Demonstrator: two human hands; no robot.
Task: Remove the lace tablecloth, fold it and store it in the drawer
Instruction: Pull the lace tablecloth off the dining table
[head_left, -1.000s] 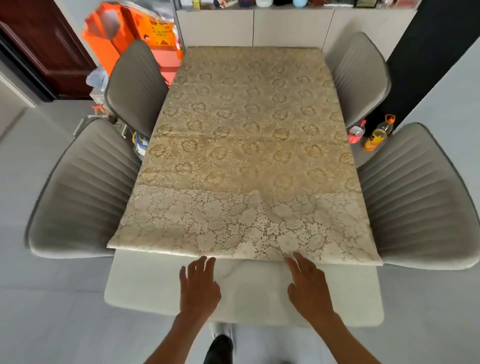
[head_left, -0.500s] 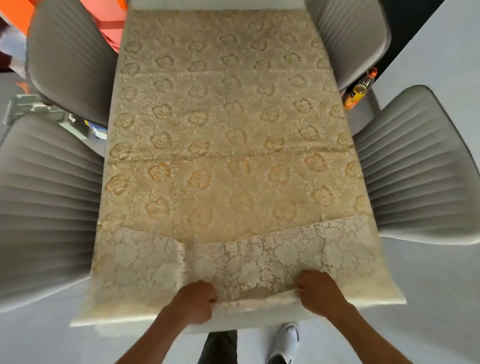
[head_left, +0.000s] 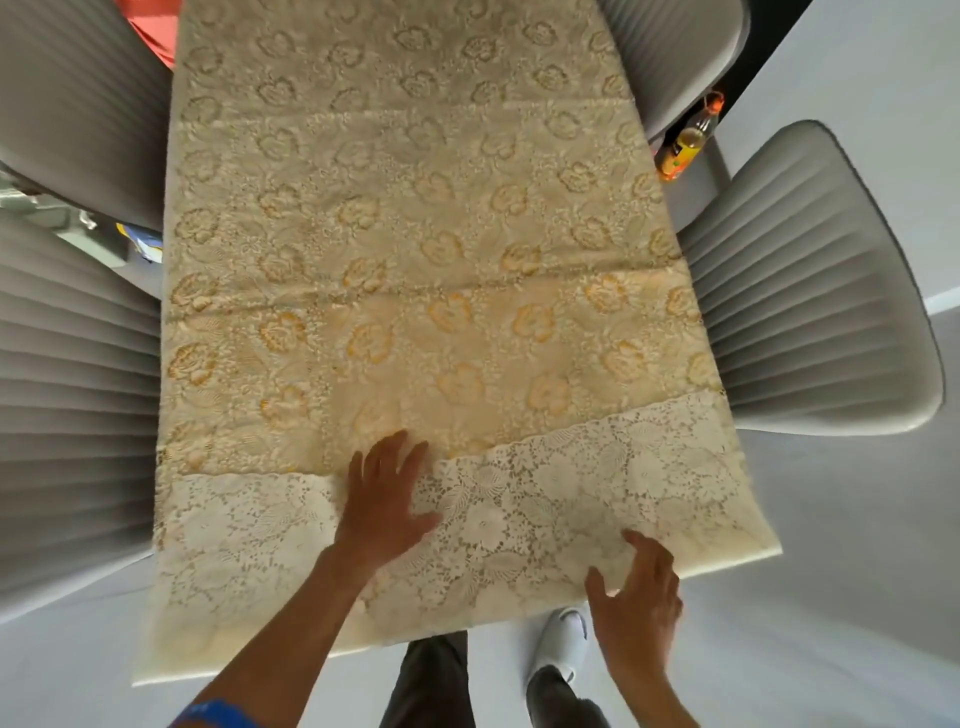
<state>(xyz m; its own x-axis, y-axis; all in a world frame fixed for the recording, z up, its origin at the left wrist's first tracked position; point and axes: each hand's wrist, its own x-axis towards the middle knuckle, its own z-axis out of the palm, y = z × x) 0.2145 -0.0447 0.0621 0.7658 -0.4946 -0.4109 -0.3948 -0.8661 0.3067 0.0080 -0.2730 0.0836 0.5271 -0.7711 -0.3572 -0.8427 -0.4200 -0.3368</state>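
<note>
Lace tablecloth lies flat under the left hand.

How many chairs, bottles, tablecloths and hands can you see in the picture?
Chairs: 4 (far left, near left, far right, near right)
Bottles: 1
Lace tablecloth: 1
Hands: 2 (left hand, right hand)
Total: 8

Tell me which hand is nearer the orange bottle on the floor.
Right. The right hand sits at the tablecloth's near right edge, on the bottle's side; the left hand lies flat mid-cloth, farther away.
</note>
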